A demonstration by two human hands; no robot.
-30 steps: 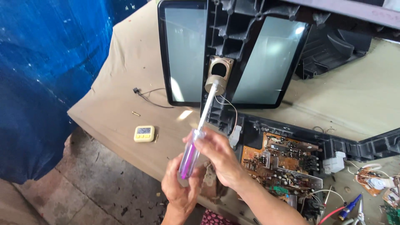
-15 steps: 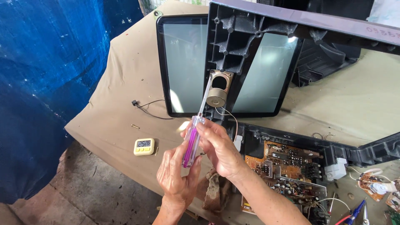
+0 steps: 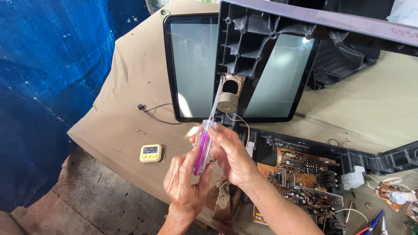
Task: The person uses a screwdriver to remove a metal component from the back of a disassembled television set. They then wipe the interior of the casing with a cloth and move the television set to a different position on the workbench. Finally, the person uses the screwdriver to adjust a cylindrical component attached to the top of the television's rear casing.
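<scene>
- Both hands are wrapped around one screwdriver (image 3: 203, 146), a long one with a clear handle and a purple core, slanting up and away from the person.
- The left hand (image 3: 185, 182) cups the butt of the handle from below, fingers closed on it.
- The right hand (image 3: 230, 152) grips the upper part of the handle, thumb and fingers closed around it just above the left.
- The thin metal shaft runs up to a small round speaker (image 3: 229, 93), brass-coloured, and the tip sits at the speaker's top left corner.
- That speaker is fixed in a dark plastic frame (image 3: 257, 48), ribbed on the inside, standing tilted over a grey glass screen (image 3: 193, 65) lying on the table (image 3: 126, 87).
- A thin wire (image 3: 244, 124) loops down from the speaker behind the right hand's fingers.
- To the right of the hands, an orange circuit board (image 3: 305, 174) sits in a black tray, crowded with parts.
- Left of the hands, a small yellow timer (image 3: 150, 153) lies on the tan cloth of the table, a short black cable (image 3: 154, 111) beyond it.
- A blue tarp (image 3: 48, 87) hangs along the left.
</scene>
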